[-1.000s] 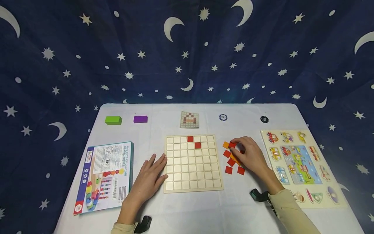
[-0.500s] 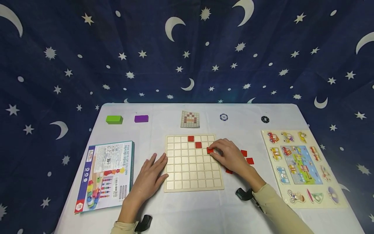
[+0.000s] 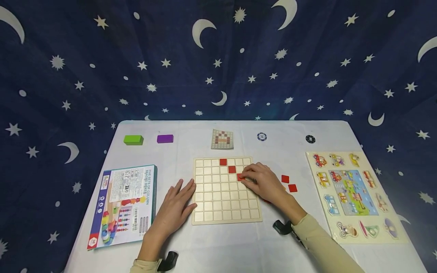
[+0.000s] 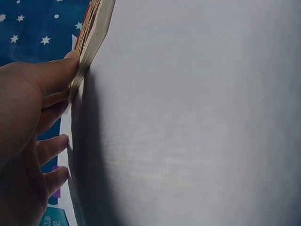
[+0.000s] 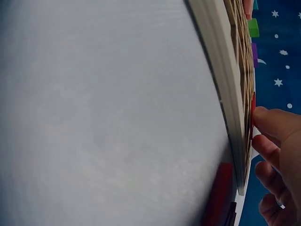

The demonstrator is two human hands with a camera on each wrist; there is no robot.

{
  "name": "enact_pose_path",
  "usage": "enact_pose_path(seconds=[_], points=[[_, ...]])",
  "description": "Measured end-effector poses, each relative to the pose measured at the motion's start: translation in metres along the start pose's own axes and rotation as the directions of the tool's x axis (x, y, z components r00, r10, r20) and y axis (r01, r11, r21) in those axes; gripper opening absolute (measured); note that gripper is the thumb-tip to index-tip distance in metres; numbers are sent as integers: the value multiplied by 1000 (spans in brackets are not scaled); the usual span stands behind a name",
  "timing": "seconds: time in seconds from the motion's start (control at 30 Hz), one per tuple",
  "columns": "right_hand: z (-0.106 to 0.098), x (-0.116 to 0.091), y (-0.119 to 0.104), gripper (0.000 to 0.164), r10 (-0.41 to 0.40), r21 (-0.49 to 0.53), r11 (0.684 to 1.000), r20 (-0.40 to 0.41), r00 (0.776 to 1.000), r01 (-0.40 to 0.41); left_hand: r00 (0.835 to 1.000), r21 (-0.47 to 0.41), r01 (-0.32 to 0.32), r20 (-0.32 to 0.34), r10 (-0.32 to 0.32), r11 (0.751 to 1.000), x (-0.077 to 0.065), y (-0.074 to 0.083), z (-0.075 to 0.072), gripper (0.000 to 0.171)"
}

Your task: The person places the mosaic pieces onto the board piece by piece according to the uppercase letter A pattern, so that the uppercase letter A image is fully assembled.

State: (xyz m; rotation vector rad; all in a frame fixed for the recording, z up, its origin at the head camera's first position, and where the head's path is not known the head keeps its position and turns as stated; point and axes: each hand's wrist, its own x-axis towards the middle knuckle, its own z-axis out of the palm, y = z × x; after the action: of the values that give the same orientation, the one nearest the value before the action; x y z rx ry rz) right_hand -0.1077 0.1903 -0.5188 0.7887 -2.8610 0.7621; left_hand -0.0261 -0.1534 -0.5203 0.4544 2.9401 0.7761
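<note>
A wooden grid board (image 3: 217,197) lies flat in the middle of the table. Two red square tiles, an upper red tile (image 3: 223,162) and a lower red tile (image 3: 231,169), sit in its cells on a diagonal. My right hand (image 3: 264,184) pinches a third red tile (image 3: 239,177) at a cell one row down and right of these; the right wrist view shows the thumb (image 5: 270,120) and a finger against it at board level. My left hand (image 3: 172,210) lies with extended fingers, its fingertips and thumb touching the board's left edge. Part of the tile pile is hidden behind the right hand.
Loose red tiles (image 3: 292,188) lie right of the board. Behind it is a pattern card (image 3: 222,139), with a green block (image 3: 133,140), purple block (image 3: 165,138), blue-white chip (image 3: 261,137) and black chip (image 3: 310,139). A box (image 3: 126,204) lies left, a peg puzzle (image 3: 355,197) right.
My right hand has picked a red tile from the pile, carried it left over the board, and brought it onto a cell. The left hand has stayed at the board's edge.
</note>
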Motion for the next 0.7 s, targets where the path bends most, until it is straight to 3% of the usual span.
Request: enact_pose_path(seconds=[0.17,0.37,0.53,0.7], points=[[-5,-3,3,20,6,14,1000,12,1000,-6,1000,-13,2,-4,-2,1000,-1,0,1,66],[-22,-17,22,27,125,50,991,-53,991,-122,1000,-7,-13,-15,12,1000,-1,0,3,65],[-38,-39,46,31,222,1,975,-96,970,-223,1000,-1,-7,-10,7,1000,0,0,1,66],[-51,-61,64,32,289,-46,955,-81,954,-293,1000,-6,-5,3,5,1000,0,0,0,66]])
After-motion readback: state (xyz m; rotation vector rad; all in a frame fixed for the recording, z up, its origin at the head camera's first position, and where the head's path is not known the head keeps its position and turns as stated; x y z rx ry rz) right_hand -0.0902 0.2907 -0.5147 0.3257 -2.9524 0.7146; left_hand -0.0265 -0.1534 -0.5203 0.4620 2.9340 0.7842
